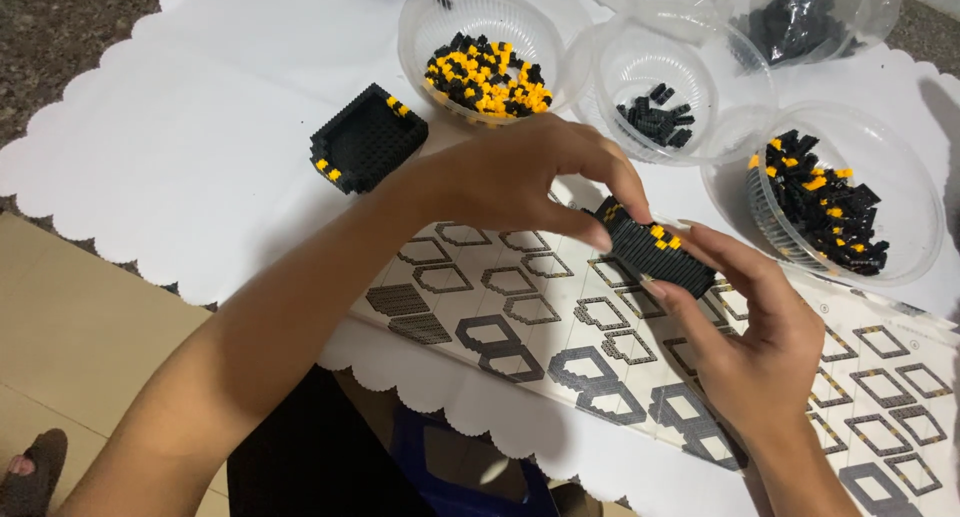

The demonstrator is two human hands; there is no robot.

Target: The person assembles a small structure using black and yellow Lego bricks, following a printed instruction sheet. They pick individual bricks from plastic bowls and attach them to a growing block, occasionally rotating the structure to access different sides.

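Observation:
Both hands hold a small black block assembly [655, 252] with a few yellow bricks, raised above an instruction sheet [560, 327] printed with grey outline diagrams. My left hand [510, 177] pinches the piece's left end with thumb and fingertips. My right hand [745, 327] cradles it from below and the right, with fingers along its side. A second black built section [367, 139] with yellow corner bricks, open like a shallow tray, lies on the white table covering to the left.
Clear plastic bowls stand at the back: one with black and yellow bricks [485, 75], one with a few black bricks [655, 112], another with black and yellow bricks [825, 202], one of black bricks [800, 22]. The white scalloped covering [200, 157] ends near me.

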